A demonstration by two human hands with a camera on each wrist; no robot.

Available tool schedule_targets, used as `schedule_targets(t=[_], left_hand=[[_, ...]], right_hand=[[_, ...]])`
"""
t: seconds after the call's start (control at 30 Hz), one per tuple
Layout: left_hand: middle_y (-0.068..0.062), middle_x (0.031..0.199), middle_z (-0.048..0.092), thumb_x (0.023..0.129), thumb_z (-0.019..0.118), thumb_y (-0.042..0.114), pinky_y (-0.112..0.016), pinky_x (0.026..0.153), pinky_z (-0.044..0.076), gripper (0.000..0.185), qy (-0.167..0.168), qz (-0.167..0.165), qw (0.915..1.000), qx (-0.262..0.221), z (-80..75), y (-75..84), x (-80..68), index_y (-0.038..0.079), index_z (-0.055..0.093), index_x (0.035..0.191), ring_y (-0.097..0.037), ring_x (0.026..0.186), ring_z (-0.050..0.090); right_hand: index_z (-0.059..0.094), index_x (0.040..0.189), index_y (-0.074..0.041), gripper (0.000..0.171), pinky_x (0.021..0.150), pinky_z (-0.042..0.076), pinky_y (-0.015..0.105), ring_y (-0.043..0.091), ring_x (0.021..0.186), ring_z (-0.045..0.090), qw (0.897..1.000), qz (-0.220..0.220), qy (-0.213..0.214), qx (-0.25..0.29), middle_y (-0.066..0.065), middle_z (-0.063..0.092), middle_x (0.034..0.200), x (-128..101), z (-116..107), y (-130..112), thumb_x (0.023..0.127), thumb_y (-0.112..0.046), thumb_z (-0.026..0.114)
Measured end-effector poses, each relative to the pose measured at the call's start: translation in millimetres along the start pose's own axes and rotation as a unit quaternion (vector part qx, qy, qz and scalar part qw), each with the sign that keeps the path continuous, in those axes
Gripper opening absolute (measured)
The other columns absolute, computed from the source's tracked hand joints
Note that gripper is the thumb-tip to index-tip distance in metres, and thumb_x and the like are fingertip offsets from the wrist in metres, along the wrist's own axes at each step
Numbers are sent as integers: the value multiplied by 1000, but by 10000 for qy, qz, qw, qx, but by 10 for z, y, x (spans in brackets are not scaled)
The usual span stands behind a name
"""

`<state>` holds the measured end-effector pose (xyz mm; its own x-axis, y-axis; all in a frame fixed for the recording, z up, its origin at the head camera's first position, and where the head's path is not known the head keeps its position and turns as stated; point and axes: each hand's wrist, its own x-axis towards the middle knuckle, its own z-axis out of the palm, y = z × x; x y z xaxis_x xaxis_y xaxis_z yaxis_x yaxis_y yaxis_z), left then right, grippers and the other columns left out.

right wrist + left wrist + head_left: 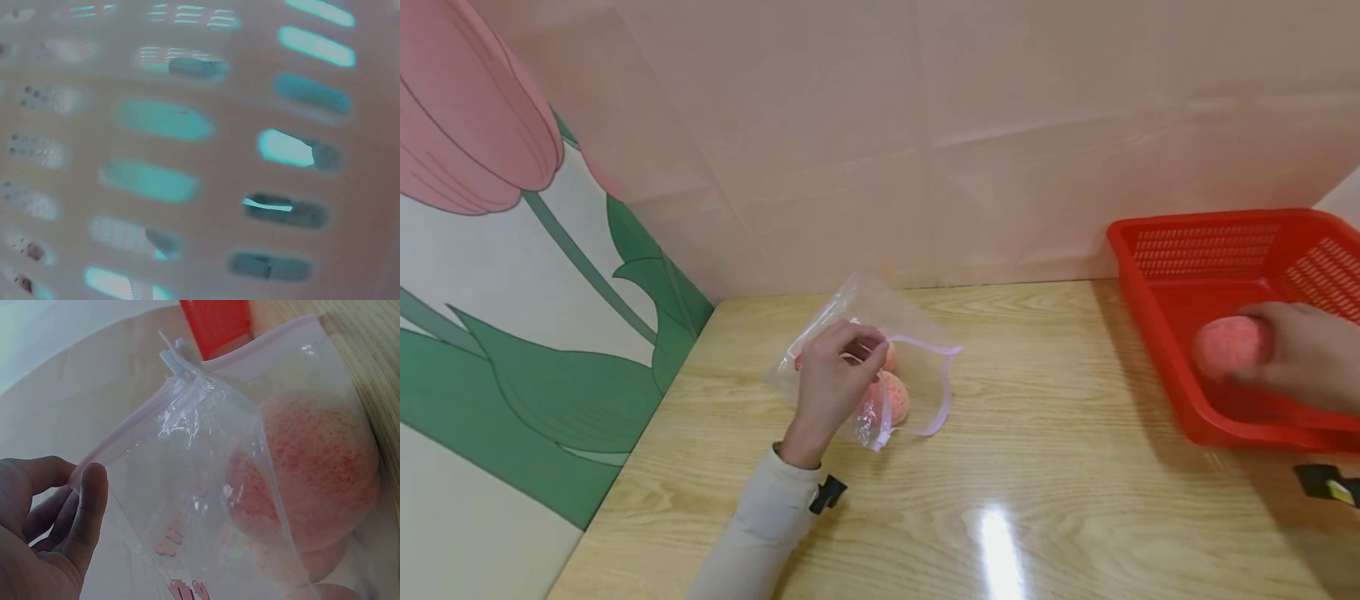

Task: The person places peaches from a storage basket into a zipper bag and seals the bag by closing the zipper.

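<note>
- I am at a pale wooden tabletop pushed into a corner, with a pink tiled wall behind it and a painted tulip mural along the left side.
- A clear zip bag lies near the back-left corner of the tabletop, its mouth with the pink zip strip facing right and gaping open.
- My left hand pinches the upper lip of the bag between thumb and fingers and lifts it; in the left wrist view the fingers curl round the film beside the zip strip.
- Two peaches in the bag show from the head view; the left wrist view hints at a third below them, so by my reckoning part of the packing is done.
- My right hand is inside the red plastic basket at the right edge of the tabletop, fingers wrapped round one peach, which sits low, close to the near wall.
- That peach is not yet in the bag, and the bag is unsealed; whether more fruit lies in the basket I cannot tell.
- The peaches are round, pale pink with red speckling and a matt skin.
- The right wrist view shows only blurred basket slots.
</note>
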<state>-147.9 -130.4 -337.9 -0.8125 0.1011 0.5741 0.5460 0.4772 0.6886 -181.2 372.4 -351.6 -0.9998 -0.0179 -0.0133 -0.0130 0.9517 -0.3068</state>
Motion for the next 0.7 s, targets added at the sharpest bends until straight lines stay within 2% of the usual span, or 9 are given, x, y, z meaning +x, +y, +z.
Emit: schedule_targets(t=[0.17, 0.33, 0.57, 0.7], left_hand=[[-12, 83, 71, 85, 73, 0, -22, 56, 59, 5, -36, 15, 10000, -24, 12, -13, -6, 1, 72, 90, -18, 63, 69], [-13, 83, 70, 85, 74, 0, -21, 56, 58, 5, -71, 28, 10000, 0, 24, -11, -3, 0, 72, 90, -20, 64, 70], [-11, 83, 71, 85, 74, 1, -19, 58, 58, 5, -96, 38, 9998, 195, 36, -19, -5, 2, 72, 90, -18, 66, 70], [-11, 83, 71, 85, 75, 2, -18, 59, 58, 5, -118, 27, 9996, 259, 42, -15, -6, 3, 73, 89, -18, 66, 70]], right_hand=[[46, 125, 11, 106, 51, 53, 54, 40, 70, 56, 9983, -68, 583, 28, 38, 58, 105, -2, -23, -52, 50, -43, 97], [47, 126, 11, 102, 52, 54, 56, 45, 74, 56, 9958, -131, 894, 169, 39, 55, 109, -86, -96, -209, 53, -40, 97], [39, 137, 11, 112, 72, 49, 73, 54, 93, 47, 9946, 101, 1034, 60, 39, 46, 120, -149, -117, -304, 59, -46, 93], [37, 139, 11, 111, 77, 46, 75, 55, 96, 45, 9943, 121, 1057, 38, 38, 45, 121, -160, -110, -322, 61, -46, 92]])
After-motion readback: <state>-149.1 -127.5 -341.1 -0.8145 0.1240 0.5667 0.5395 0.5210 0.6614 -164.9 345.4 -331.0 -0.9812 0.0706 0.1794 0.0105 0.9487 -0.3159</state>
